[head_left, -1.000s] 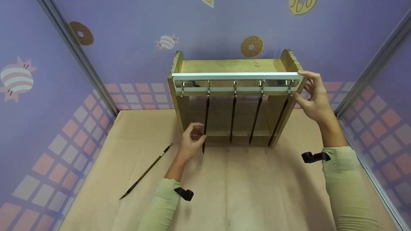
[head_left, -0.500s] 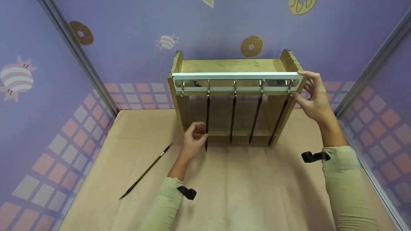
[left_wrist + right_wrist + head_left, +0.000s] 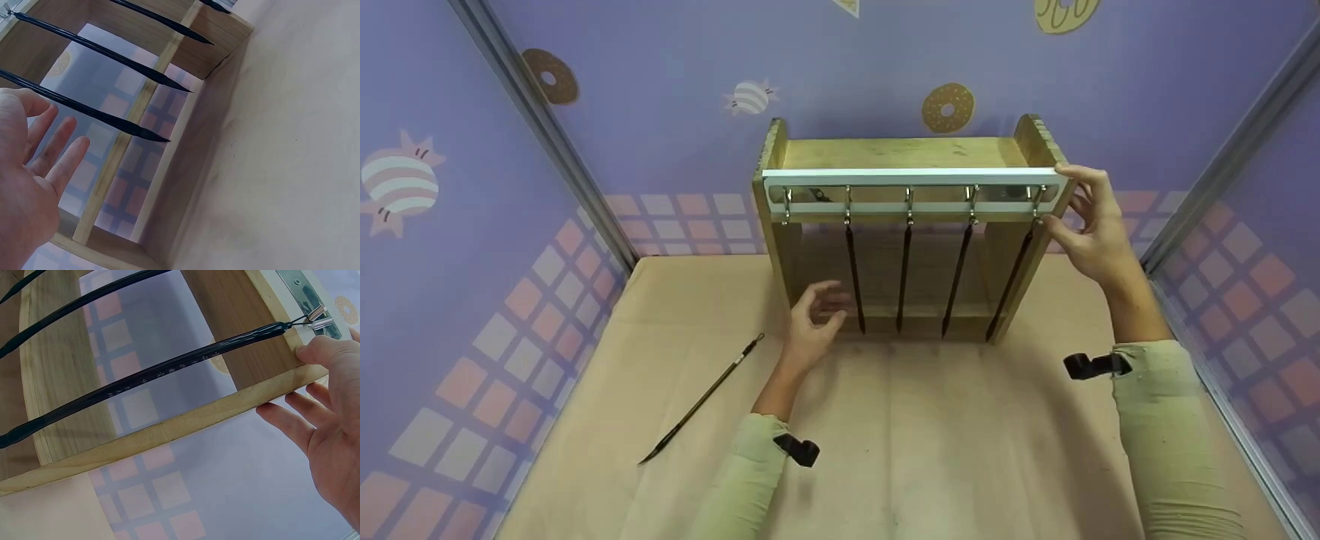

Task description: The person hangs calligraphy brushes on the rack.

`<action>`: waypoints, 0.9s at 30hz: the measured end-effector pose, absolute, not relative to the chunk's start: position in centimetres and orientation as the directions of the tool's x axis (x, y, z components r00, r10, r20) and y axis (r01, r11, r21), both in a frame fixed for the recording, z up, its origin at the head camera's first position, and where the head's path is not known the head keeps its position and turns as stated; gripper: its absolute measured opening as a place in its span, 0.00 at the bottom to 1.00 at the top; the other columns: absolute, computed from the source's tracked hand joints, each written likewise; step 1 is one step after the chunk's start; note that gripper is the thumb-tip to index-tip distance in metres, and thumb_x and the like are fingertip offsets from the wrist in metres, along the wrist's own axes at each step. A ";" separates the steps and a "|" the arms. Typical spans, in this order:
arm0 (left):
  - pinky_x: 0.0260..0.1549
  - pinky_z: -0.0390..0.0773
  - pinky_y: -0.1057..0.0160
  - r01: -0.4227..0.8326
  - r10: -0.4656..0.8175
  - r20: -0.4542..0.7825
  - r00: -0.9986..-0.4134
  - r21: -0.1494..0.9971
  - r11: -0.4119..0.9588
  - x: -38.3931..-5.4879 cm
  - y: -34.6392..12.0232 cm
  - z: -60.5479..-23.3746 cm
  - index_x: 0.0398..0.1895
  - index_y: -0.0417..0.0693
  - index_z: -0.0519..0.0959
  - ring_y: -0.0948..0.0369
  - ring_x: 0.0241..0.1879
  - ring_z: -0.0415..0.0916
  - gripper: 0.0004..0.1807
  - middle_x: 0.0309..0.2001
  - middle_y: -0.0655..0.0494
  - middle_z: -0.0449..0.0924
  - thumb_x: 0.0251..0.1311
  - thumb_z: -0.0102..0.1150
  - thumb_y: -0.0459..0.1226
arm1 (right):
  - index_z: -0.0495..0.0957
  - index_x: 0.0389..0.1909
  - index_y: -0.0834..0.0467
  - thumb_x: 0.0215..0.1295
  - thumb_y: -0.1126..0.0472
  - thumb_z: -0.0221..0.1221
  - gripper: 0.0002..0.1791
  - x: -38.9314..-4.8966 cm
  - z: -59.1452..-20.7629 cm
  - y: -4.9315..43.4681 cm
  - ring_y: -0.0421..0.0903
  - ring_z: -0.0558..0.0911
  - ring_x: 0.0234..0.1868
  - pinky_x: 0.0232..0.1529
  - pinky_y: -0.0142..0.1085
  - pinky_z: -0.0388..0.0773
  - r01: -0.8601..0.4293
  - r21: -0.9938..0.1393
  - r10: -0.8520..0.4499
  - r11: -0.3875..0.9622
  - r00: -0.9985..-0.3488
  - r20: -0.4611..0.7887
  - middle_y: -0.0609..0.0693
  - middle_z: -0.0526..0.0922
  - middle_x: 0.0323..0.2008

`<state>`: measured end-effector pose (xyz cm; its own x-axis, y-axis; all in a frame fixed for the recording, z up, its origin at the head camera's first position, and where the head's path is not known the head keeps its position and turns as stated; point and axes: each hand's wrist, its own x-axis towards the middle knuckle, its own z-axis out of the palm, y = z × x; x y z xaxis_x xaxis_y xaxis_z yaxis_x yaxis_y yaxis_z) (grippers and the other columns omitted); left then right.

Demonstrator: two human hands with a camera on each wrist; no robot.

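A wooden rack (image 3: 795,259) has a white hook rail (image 3: 911,176) across its upper front. Several dark calligraphy brushes hang from the hooks by loops, tips down. The leftmost hanging brush (image 3: 855,277) slants, its tip swung to the right. Beside it, my left hand (image 3: 806,330) has its fingers loosely spread and holds nothing; in the left wrist view this brush (image 3: 95,112) passes close by the fingertips. At the rack's upper right corner my right hand (image 3: 1099,232) grips the side panel (image 3: 169,427), thumb at the front and fingers along the outer face.
Another calligraphy brush (image 3: 701,401) lies on the cloth-covered table (image 3: 960,450), left of the left forearm. The leftmost hook (image 3: 787,206) carries no brush. Patterned purple wall panels (image 3: 660,135) with metal corner posts (image 3: 536,127) enclose the table.
My left hand has let go of the leftmost hanging brush after moving slightly right with it. That brush's tip has swung right. The right hand has stayed at the rack's corner.
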<state>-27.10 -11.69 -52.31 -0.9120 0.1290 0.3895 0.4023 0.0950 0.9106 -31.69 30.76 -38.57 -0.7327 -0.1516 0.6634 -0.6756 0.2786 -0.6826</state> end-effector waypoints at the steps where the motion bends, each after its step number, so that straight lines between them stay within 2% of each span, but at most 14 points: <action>1: 0.63 0.88 0.49 0.398 0.128 0.385 -0.914 0.912 0.098 -27.1 -11.7 -52.3 0.74 0.34 0.75 0.37 0.62 0.87 0.25 0.63 0.32 0.87 0.76 0.62 0.24 | 0.61 0.78 0.71 0.72 0.85 0.56 0.35 -31.7 -38.6 30.8 0.37 0.77 0.72 0.73 0.25 0.76 -0.678 -0.681 -0.154 0.278 -0.731 0.665 0.42 0.71 0.74; 4: 0.62 0.88 0.52 0.387 0.125 0.374 -0.919 0.916 0.104 -27.1 -12.0 -52.5 0.73 0.33 0.75 0.37 0.63 0.87 0.25 0.63 0.33 0.88 0.76 0.63 0.24 | 0.61 0.78 0.72 0.72 0.85 0.56 0.35 -31.7 -38.5 30.8 0.36 0.77 0.72 0.74 0.25 0.76 -0.684 -0.676 -0.156 0.274 -0.726 0.670 0.40 0.71 0.74; 9: 0.61 0.85 0.63 0.382 0.128 0.366 -0.922 0.915 0.130 -26.9 -12.7 -52.8 0.72 0.35 0.78 0.39 0.63 0.88 0.23 0.62 0.35 0.90 0.77 0.63 0.25 | 0.61 0.77 0.73 0.71 0.85 0.57 0.35 -31.7 -38.6 30.8 0.35 0.77 0.72 0.75 0.25 0.76 -0.684 -0.675 -0.150 0.274 -0.724 0.673 0.40 0.71 0.74; 13: 0.61 0.84 0.65 0.380 0.132 0.363 -0.922 0.912 0.152 -26.6 -13.6 -53.1 0.72 0.36 0.78 0.40 0.64 0.88 0.23 0.62 0.37 0.91 0.77 0.64 0.26 | 0.62 0.77 0.72 0.71 0.85 0.57 0.35 -31.8 -38.7 30.7 0.36 0.78 0.72 0.73 0.25 0.77 -0.676 -0.687 -0.133 0.266 -0.732 0.669 0.43 0.71 0.74; 17: 0.58 0.85 0.67 0.365 0.135 0.345 -0.929 0.916 0.169 -26.3 -14.8 -53.4 0.71 0.36 0.79 0.40 0.64 0.88 0.22 0.62 0.38 0.91 0.77 0.66 0.27 | 0.62 0.77 0.71 0.71 0.84 0.58 0.35 -31.8 -38.6 30.7 0.36 0.78 0.73 0.75 0.26 0.76 -0.668 -0.693 -0.124 0.271 -0.738 0.663 0.43 0.72 0.74; 18: 0.59 0.86 0.67 0.357 0.135 0.337 -0.932 0.917 0.179 -26.2 -15.1 -53.5 0.71 0.37 0.80 0.41 0.64 0.89 0.22 0.63 0.39 0.91 0.77 0.66 0.27 | 0.63 0.77 0.72 0.71 0.84 0.58 0.35 -31.8 -38.6 30.7 0.36 0.77 0.73 0.76 0.27 0.75 -0.670 -0.690 -0.124 0.273 -0.736 0.666 0.43 0.72 0.74; 20: 0.65 0.87 0.58 0.336 0.133 0.314 -0.940 0.919 0.205 -26.0 -15.8 -53.6 0.70 0.39 0.81 0.41 0.65 0.88 0.22 0.63 0.40 0.91 0.76 0.67 0.27 | 0.63 0.77 0.72 0.71 0.84 0.58 0.35 -31.8 -38.6 30.7 0.36 0.76 0.74 0.77 0.27 0.74 -0.672 -0.689 -0.127 0.272 -0.734 0.667 0.42 0.72 0.74; 22: 0.66 0.87 0.53 0.320 0.131 0.295 -0.946 0.916 0.241 -25.7 -16.5 -53.6 0.69 0.40 0.82 0.41 0.65 0.88 0.21 0.63 0.41 0.91 0.75 0.67 0.27 | 0.63 0.77 0.72 0.71 0.84 0.58 0.35 -31.7 -38.6 30.7 0.36 0.75 0.75 0.78 0.28 0.74 -0.671 -0.691 -0.129 0.267 -0.736 0.665 0.42 0.71 0.74; 24: 0.65 0.88 0.52 0.314 0.132 0.288 -0.948 0.911 0.269 -25.4 -17.3 -53.6 0.68 0.40 0.82 0.41 0.64 0.89 0.21 0.63 0.40 0.91 0.75 0.67 0.26 | 0.63 0.77 0.72 0.71 0.84 0.58 0.34 -31.6 -38.6 30.7 0.36 0.74 0.76 0.79 0.28 0.73 -0.671 -0.692 -0.134 0.266 -0.736 0.663 0.42 0.71 0.74; 27: 0.55 0.89 0.65 0.309 0.128 0.283 -0.950 0.905 0.292 -25.1 -18.6 -53.8 0.68 0.39 0.82 0.40 0.62 0.89 0.21 0.62 0.38 0.91 0.74 0.67 0.25 | 0.63 0.77 0.71 0.72 0.84 0.57 0.34 -31.7 -38.6 30.7 0.37 0.75 0.75 0.78 0.28 0.74 -0.670 -0.696 -0.134 0.258 -0.739 0.661 0.42 0.71 0.75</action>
